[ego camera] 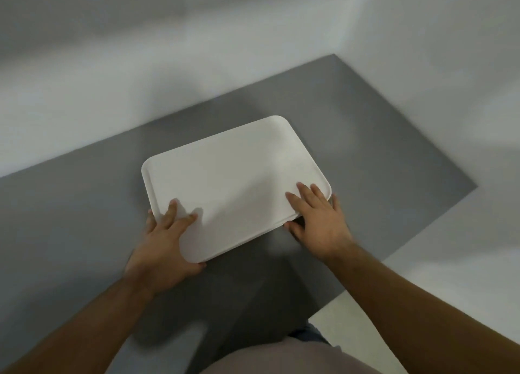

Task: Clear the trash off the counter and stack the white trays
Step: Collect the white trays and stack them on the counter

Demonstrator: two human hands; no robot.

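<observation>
1. The left hand (166, 241) grips the near left corner of the white tray (233, 176), with fingers on top and the thumb at the edge.
2. The right hand (318, 218) grips the near right corner in the same way.
3. The white tray is over the middle of the gray counter (70, 218).
</observation>
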